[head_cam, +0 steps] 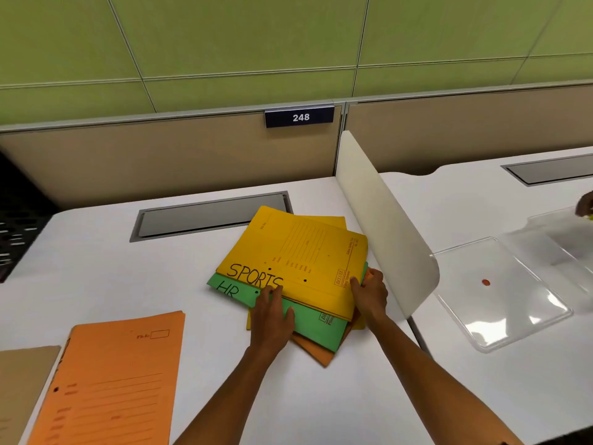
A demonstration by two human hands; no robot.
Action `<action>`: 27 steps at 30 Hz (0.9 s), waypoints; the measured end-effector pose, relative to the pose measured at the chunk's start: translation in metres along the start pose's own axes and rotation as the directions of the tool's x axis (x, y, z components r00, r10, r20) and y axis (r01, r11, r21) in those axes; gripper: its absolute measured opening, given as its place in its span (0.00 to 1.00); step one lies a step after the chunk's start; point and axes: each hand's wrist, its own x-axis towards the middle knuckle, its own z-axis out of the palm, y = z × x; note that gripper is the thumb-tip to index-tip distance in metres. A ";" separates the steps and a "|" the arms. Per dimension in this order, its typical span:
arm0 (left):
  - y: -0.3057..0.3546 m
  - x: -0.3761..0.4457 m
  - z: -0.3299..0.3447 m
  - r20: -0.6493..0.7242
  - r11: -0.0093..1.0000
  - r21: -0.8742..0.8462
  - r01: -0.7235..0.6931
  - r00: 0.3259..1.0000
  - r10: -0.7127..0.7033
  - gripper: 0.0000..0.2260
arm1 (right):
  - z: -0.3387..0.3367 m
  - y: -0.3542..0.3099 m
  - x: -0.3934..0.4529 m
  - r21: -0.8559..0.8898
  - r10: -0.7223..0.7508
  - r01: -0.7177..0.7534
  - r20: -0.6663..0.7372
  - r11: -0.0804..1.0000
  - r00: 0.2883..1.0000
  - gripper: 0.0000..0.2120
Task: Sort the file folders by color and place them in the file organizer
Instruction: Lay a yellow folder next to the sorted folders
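A loose pile of folders lies mid-desk. On top is a yellow folder (298,252) marked SPORTS. Under it a green folder (308,322) marked HR sticks out, with orange and yellow ones below. My left hand (272,313) rests on the green folder, its fingertips at the yellow folder's near edge. My right hand (369,293) pinches the yellow folder's near right corner. A separate stack of orange folders (109,383) lies at the near left, beside a brown folder (22,380). A black mesh organizer (16,226) shows at the far left edge.
A white divider panel (382,220) stands just right of the pile. Beyond it a clear plastic tray (500,293) lies on the neighbouring desk, and another person's hand (585,203) shows at the right edge. A grey cable hatch (211,215) is set into the desk behind the pile.
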 end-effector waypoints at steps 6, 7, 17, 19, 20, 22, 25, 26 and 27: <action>0.005 -0.001 0.006 -0.006 0.999 -0.006 0.044 0.999 -0.044 0.23 | -0.004 0.003 0.010 0.050 0.064 -0.068 0.076 0.996 0.995 0.08; 0.006 -0.001 0.006 0.000 0.998 -0.021 0.054 0.999 -0.054 0.23 | -0.006 0.004 0.009 0.063 0.080 -0.085 0.083 0.994 0.993 0.07; 0.042 0.008 0.001 -0.003 0.833 -0.479 0.278 0.948 -0.318 0.27 | -0.010 0.013 -0.007 0.155 0.195 -0.214 0.130 0.964 0.972 0.04; 0.043 0.010 0.001 0.018 0.799 -0.525 0.293 0.942 -0.334 0.27 | -0.013 0.012 -0.010 0.205 0.231 -0.262 0.161 0.943 0.959 0.03; 0.043 0.011 0.001 0.027 0.781 -0.549 0.297 0.941 -0.338 0.26 | -0.013 0.014 -0.011 0.228 0.248 -0.285 0.177 0.931 0.952 0.05; 0.042 0.012 0.001 0.044 0.742 -0.596 0.306 0.936 -0.350 0.26 | -0.015 0.016 -0.012 0.254 0.268 -0.317 0.211 0.914 0.940 0.10; 0.041 0.015 0.002 0.086 0.650 -0.683 0.334 0.920 -0.383 0.25 | -0.018 0.018 -0.019 0.287 0.276 -0.340 0.241 0.895 0.930 0.10; 0.040 0.015 0.003 0.104 0.604 -0.718 0.347 0.911 -0.400 0.24 | -0.018 0.019 -0.021 0.301 0.283 -0.350 0.243 0.887 0.928 0.10; 0.041 0.015 0.002 0.125 0.548 -0.754 0.363 0.897 -0.423 0.24 | -0.018 0.019 -0.023 0.310 0.295 -0.363 0.245 0.878 0.923 0.09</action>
